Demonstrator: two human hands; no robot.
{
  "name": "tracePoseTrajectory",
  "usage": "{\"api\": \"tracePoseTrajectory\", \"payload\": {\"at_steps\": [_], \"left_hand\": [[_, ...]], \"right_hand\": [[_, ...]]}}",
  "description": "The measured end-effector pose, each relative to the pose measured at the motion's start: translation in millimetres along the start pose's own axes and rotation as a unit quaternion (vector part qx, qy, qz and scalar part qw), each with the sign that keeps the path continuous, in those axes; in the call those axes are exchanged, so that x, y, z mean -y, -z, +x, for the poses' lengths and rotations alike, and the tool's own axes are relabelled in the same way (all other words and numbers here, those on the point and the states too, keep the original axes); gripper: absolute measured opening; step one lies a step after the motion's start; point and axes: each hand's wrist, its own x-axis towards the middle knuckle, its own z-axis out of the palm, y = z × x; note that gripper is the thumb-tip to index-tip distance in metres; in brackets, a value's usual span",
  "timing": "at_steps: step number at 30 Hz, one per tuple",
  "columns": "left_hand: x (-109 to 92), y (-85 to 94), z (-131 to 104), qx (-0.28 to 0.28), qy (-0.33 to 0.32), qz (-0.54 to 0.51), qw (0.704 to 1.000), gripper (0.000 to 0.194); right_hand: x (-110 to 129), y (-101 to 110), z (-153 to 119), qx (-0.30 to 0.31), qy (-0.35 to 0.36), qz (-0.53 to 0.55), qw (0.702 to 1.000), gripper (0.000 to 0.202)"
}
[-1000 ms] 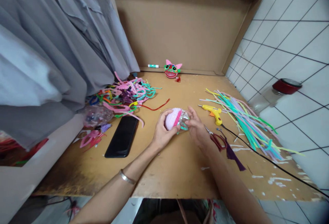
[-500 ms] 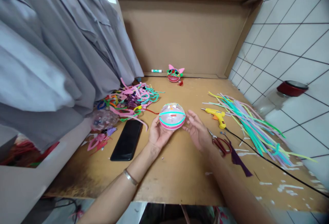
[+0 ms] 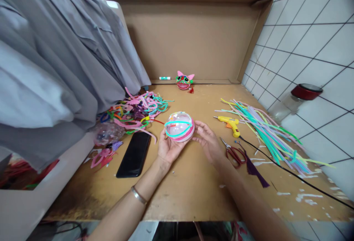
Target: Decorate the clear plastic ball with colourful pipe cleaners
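Note:
A clear plastic ball (image 3: 180,126) with turquoise and pink pipe-cleaner bands rests in my left hand (image 3: 170,148), whose fingers curl under its left and lower side. My right hand (image 3: 208,141) is at the ball's right side with its fingers loosely apart; the fingertips are close to the pink band, and I cannot tell whether they touch it. To the right of that hand lie red-handled scissors (image 3: 235,154), a purple tassel (image 3: 256,171) and a yellow glue gun (image 3: 230,124). A black phone (image 3: 133,155) lies left of my left forearm.
A tangle of coloured pipe cleaners (image 3: 143,104) lies at the left, straight pipe cleaners (image 3: 257,132) at the right. A decorated animal head (image 3: 184,80) and a glue-stick-like tube (image 3: 165,78) are by the cardboard wall (image 3: 188,38). A red-lidded jar (image 3: 290,104) stands by the tiles. The glue-gun cord crosses the right side.
The ball has turned in my left hand, so its turquoise and pink bands now tilt up toward the right. The whole view has shifted slightly.

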Motion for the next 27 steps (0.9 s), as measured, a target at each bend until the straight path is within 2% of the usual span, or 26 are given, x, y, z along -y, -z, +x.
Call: {"api": "tracePoseTrajectory", "payload": {"at_steps": [7,12,19,23,27], "left_hand": [[2.0,-7.6,-4.8,-0.019,0.022,-0.015,0.999,0.051],[2.1,-4.6,-4.3,-0.013,0.018,-0.004,1.000,0.049],[3.7,1.5,-0.1,0.033,0.017,0.025,0.999,0.050],[3.3,1.8,0.2,0.023,0.016,0.015,1.000,0.047],[1.4,-1.5,-1.9,-0.004,0.016,0.004,1.000,0.048]], "right_hand": [[-0.4,0.4,-0.4,-0.043,0.018,-0.017,0.999,0.040],[2.8,2.3,-2.0,-0.093,0.115,-0.107,0.983,0.013],[4.7,1.2,-1.4,-0.086,0.102,-0.160,0.978,0.018],[2.0,3.7,1.8,-0.107,0.107,-0.171,0.974,0.020],[-0.3,11.7,8.2,-0.156,0.112,-0.163,0.968,0.025]]}}
